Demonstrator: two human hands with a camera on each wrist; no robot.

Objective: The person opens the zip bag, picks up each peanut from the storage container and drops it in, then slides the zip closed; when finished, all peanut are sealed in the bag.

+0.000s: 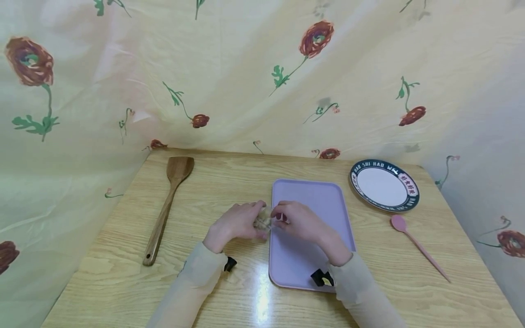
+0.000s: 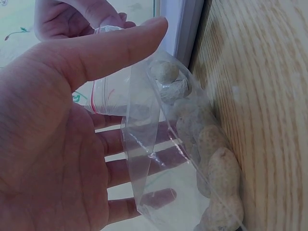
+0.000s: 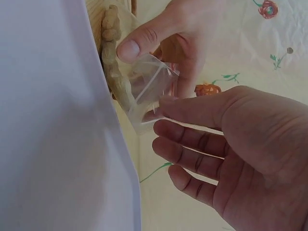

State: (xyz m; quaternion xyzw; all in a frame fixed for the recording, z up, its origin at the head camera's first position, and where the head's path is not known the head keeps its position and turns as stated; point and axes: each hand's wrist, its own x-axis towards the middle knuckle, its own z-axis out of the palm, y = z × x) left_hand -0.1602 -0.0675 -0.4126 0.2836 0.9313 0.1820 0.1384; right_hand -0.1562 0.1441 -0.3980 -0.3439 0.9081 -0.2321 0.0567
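A clear zip bag (image 2: 144, 144) with a red seal line holds several unshelled peanuts (image 2: 224, 178), its lower side against the tabletop at the tray's left edge. My left hand (image 1: 239, 222) is around the bag, fingers fairly straight behind it and thumb stretched across the near side, as the left wrist view shows. With thumb and index finger my right hand (image 1: 301, 222) pinches the bag near its seal; the other fingers bend loosely in the right wrist view. Beneath the right hand lies a purple tray (image 1: 307, 191). In the head view, both hands partly hide the bag.
A wooden spatula (image 1: 164, 214) lies at the left of the wooden table (image 1: 229, 182). Toward the back right is a white plate (image 1: 383, 184) with a dark lettered rim. A pink spoon (image 1: 418, 246) lies in front of it. Flowered cloth (image 1: 246, 68) hangs behind.
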